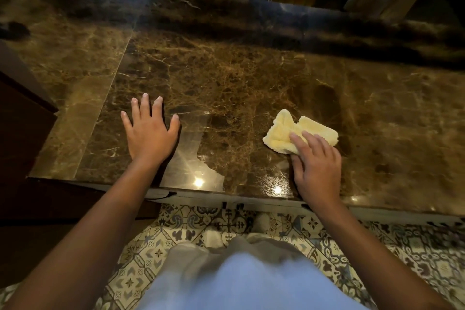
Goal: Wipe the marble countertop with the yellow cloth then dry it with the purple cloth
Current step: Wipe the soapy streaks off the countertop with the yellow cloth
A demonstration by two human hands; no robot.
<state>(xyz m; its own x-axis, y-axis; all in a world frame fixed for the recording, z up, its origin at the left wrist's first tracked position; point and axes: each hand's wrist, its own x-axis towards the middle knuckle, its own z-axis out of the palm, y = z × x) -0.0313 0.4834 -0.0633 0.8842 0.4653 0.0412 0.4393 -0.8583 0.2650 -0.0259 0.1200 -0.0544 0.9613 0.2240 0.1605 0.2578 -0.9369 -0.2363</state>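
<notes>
The yellow cloth (299, 132) lay on the marble countertop (226, 78), near its front edge — soft, light, likely bunching easily. The right hand (315, 166) pressed its near corner with relaxed fingers; the left hand (149, 133) rested flat, spread, well apart — best handled by pressing a broad palm on top.

One yellow cloth (299, 132), one marble countertop (239, 78), two hands: left (150, 131), right (315, 163)
</notes>
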